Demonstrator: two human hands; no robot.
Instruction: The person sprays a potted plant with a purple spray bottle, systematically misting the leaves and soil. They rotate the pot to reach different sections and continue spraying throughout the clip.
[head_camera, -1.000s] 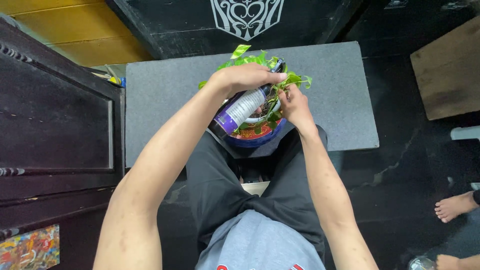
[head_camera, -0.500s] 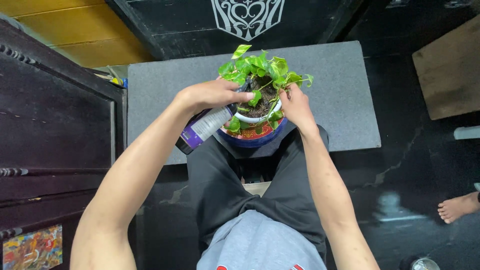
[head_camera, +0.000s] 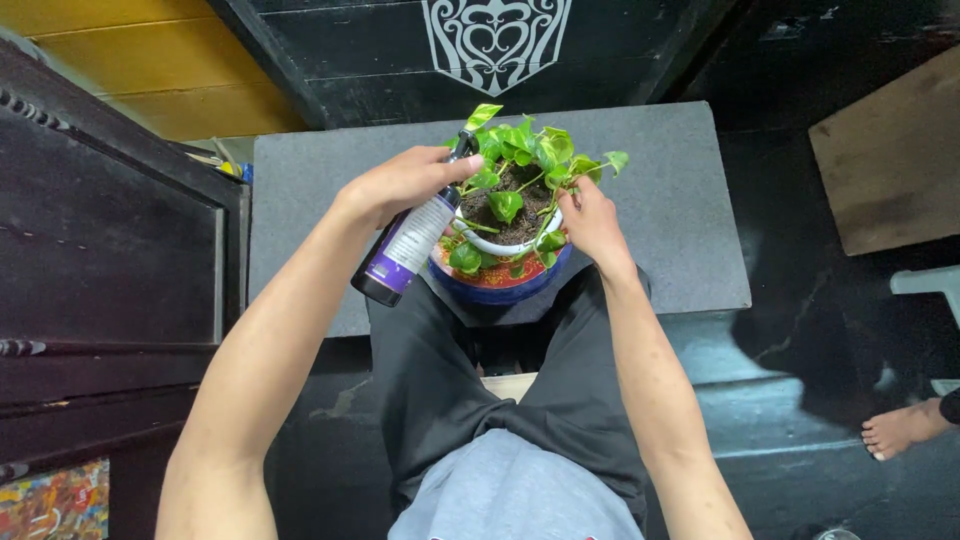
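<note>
Overhead view of a seated person at a grey tabletop (head_camera: 320, 190). At far left, a dark wooden cabinet (head_camera: 110, 250) flanks the tabletop. The left hand (head_camera: 405, 180) is clamped on a dark bottle (head_camera: 405, 250) with a white and purple label, tilted so its nozzle end points up and right into the leaves and its base hangs down over the near edge. At centre, a leafy green plant (head_camera: 520, 160) grows in a white pot (head_camera: 500, 245) seated in a blue and red bowl (head_camera: 495, 285) at the near edge. The right hand (head_camera: 590, 225), fingers curled, grips the pot's right rim. At far right, another person's bare foot (head_camera: 900, 430) rests on the dark floor.
</note>
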